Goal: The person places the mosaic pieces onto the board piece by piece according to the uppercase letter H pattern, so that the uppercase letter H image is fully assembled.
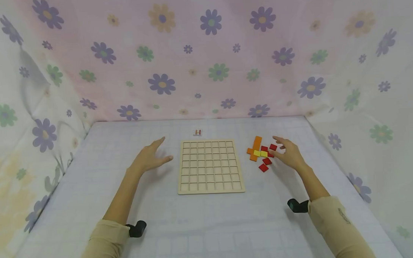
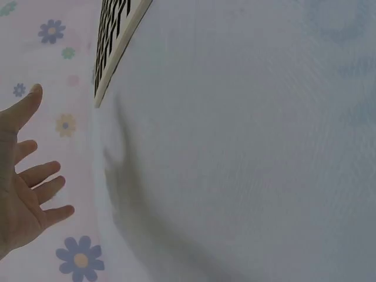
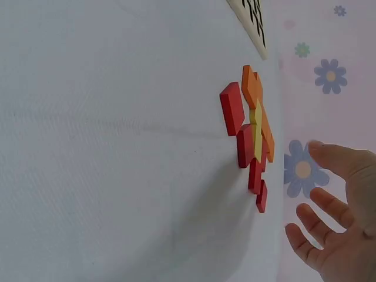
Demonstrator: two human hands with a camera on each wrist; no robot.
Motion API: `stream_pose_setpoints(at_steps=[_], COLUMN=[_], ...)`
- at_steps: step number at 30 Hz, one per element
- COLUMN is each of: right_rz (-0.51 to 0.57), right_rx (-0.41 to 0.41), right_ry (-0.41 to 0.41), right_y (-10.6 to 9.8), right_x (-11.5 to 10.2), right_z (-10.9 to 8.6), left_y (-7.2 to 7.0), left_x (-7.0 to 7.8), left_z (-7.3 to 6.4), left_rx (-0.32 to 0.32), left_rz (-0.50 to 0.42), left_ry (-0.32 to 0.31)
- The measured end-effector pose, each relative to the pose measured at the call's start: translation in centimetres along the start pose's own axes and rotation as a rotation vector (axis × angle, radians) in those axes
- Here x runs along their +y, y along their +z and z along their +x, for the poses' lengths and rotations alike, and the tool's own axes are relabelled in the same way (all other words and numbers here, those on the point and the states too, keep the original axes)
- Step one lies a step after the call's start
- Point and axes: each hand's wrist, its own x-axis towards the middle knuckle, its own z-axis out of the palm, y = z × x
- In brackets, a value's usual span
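A square wooden grid board [image 1: 210, 167] lies flat in the middle of the table, its cells bare. To its right is a small loose pile of coloured tiles: red tiles [image 3: 232, 110], orange tiles [image 1: 257, 143] and yellow tiles [image 1: 264, 154], some overlapping. My right hand [image 1: 289, 153] hovers at the right side of the pile with fingers spread and holds nothing; the right wrist view shows the right hand [image 3: 346, 229] apart from the tiles. Left of the board, my left hand [image 1: 147, 157] is held in the air, thumb and fingers apart, with nothing in it.
A small printed card [image 1: 198, 132] with coloured marks lies behind the board. The white cloth-covered table [image 1: 203, 228] is bordered by flowered fabric [image 1: 183, 61] at the back and both sides. A dark wrist camera [image 1: 137, 229] sits at the left cuff, another camera [image 1: 297, 206] at the right.
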Motion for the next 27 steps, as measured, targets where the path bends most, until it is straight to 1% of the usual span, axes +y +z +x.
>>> stream_pose_setpoints(at_steps=[3, 5, 8, 11, 14, 17, 23, 27], right_rz=[0.025, 0.040, 0.052, 0.049, 0.056, 0.064, 0.035, 0.029], right_rx=[-0.039, -0.070, -0.106, -0.130, -0.141, -0.141, -0.147, -0.156], right_ry=[0.036, 0.056, 0.083, 0.093, 0.102, 0.106, 0.102, 0.097], right_y=[0.2, 0.3, 0.6, 0.8, 1.0, 1.2, 1.3, 1.5], right_x=[0.8, 1.2, 1.9, 2.3, 2.6, 2.6, 2.6, 2.5], right_z=[0.2, 0.4, 0.6, 0.7, 0.8, 0.8, 1.0, 1.2], left_y=[1.3, 2.2, 3.3, 4.1, 4.5, 4.5, 4.6, 4.7], left_x=[-0.1, -0.2, -0.1, 0.1, 0.2, 0.2, 0.1, -0.1], left_z=[0.7, 1.2, 2.1, 2.8, 3.3, 3.6, 3.5, 3.5], left_rx=[-0.015, -0.029, -0.063, -0.093, -0.118, -0.140, -0.176, -0.183], left_rz=[-0.081, -0.110, -0.136, -0.149, -0.162, -0.168, -0.203, -0.226], left_ry=[0.030, 0.056, 0.086, 0.089, 0.069, 0.061, 0.078, 0.088])
